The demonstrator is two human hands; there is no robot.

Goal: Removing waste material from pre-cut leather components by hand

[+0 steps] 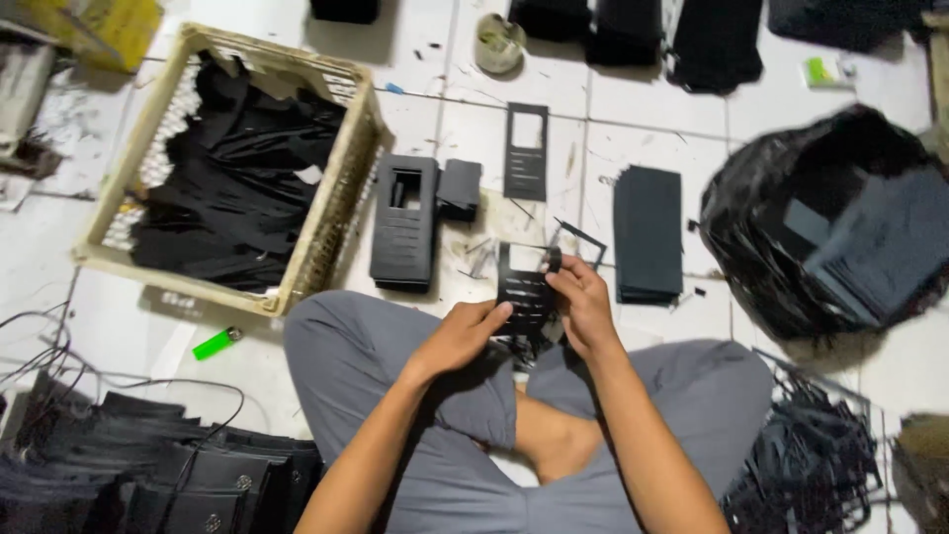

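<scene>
Grey trousers covered the crossed legs at the near edge, the cloth soft and creased, with a bare foot showing between them. Above the lap, both hands held a thin black sheet, flat and stiff-looking, cut with a row of narrow slots and a square window at its far end. The left hand had its grip pressed on the sheet's near left edge, fingertips laid on the face. The right hand pinched the sheet's far right corner between thumb and fingers, so the sheet stood between the two hands, tilted up off the floor.

Beyond the hands, on the white tiled floor, lay a thick stack of matching black pieces, a smaller black block just right of it, and one single cut piece farther off. A neat pile of plain black rectangles sat to the right. A pale woven-sided crate at the far left held a loose heap of black offcuts. A glossy black bag bulged at the right, holding flat dark sheets. A green lighter lay near the left knee.
</scene>
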